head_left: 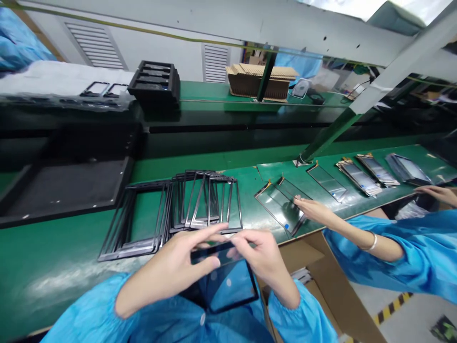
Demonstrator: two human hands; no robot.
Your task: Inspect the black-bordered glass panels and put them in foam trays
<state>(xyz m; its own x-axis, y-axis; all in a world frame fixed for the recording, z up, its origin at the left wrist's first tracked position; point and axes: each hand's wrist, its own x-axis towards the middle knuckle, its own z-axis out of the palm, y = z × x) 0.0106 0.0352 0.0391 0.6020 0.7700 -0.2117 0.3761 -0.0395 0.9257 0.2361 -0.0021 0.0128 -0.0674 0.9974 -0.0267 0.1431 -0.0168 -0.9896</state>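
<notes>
Both my hands hold one dark glass panel in a black frame (228,286) over my lap, close to the green bench's front edge. My left hand (185,262) pinches the panel's top left edge with thumb and fingers. My right hand (259,255) grips its top right corner, fingers curled. Just beyond them, several empty black frames (178,209) lie fanned out in overlapping piles on the green bench (50,257).
A co-worker's hand (312,209) in a blue sleeve rests on glass panels (282,205) to my right, with more panel stacks (360,176) further along. A black tray (64,188) lies at left. Black trays (155,83) and cardboard (262,78) stand beyond. An open carton (321,271) sits below.
</notes>
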